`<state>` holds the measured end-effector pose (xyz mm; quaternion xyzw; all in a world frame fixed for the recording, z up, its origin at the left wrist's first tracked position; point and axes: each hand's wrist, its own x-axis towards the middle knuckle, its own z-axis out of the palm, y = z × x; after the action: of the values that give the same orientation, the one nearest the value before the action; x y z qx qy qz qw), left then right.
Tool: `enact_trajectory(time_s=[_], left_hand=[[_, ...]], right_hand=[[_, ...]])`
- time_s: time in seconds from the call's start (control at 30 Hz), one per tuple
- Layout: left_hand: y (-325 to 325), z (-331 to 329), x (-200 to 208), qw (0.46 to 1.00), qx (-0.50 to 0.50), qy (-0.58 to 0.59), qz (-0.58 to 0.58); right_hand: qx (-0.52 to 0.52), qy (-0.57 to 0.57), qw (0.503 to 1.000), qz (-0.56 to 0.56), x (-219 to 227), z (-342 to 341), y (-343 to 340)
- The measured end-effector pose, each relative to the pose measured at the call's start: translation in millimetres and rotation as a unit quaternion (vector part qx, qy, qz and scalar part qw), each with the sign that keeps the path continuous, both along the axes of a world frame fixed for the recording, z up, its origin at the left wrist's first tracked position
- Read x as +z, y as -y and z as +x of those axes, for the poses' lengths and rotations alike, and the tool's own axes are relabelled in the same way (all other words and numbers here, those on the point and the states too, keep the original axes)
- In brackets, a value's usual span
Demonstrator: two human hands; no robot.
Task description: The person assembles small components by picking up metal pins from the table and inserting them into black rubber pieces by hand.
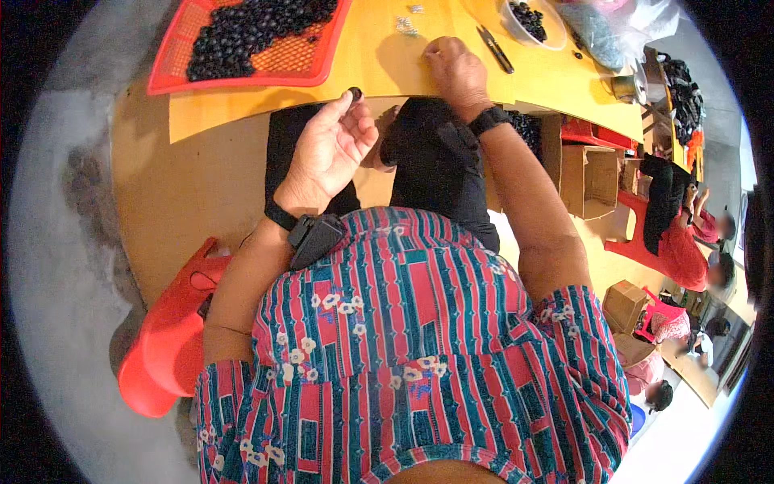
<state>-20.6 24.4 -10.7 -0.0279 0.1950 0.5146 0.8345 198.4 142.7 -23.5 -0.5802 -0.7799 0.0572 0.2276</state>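
My left hand (334, 145) is palm up in front of the table's near edge. Between its thumb and forefinger is a small round black part (355, 94), and the other fingers curl loosely. Over the yellow table (371, 60) my right hand (461, 77) has its fingertips pressed together; whatever they may hold is too small to make out. Just beyond it, to the left, lie several tiny silver metal pieces (406, 26). A slim dark pointed tool, like tweezers (496, 50), rests to the right of that hand.
A red plastic basket (242, 79) heaped with round black parts stands at the table's left. At the far right are a clear bowl (556, 40) of black parts, plastic bags (621, 32) and a spool (629, 87). Cardboard boxes (601, 185) sit below; people are off right.
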Motion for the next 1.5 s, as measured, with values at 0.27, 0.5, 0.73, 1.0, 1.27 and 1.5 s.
enact_trajectory(time_s=[0.27,0.5,0.73,1.0,1.27,1.5], left_hand=[[-43,22,26,0.993,0.013,-0.119,0.02],[-36,39,21,0.992,0.013,-0.122,0.011],[-36,34,30,0.989,0.015,-0.144,-0.007],[-42,42,32,0.988,0.027,-0.153,-0.006],[-34,32,30,0.986,0.034,-0.162,-0.018],[-28,8,13,0.998,0.03,-0.05,-0.01]], right_hand=[[0.058,-0.024,0.997,0.054,19,12,-5],[0.032,-0.018,0.999,0.036,25,25,-6],[-0.001,-0.017,0.999,0.037,38,13,-7],[0.021,-0.021,0.999,0.026,44,-7,-11],[0.016,-0.046,0.998,0.029,25,-23,-8],[0.043,0.045,0.997,0.047,13,-29,6]])
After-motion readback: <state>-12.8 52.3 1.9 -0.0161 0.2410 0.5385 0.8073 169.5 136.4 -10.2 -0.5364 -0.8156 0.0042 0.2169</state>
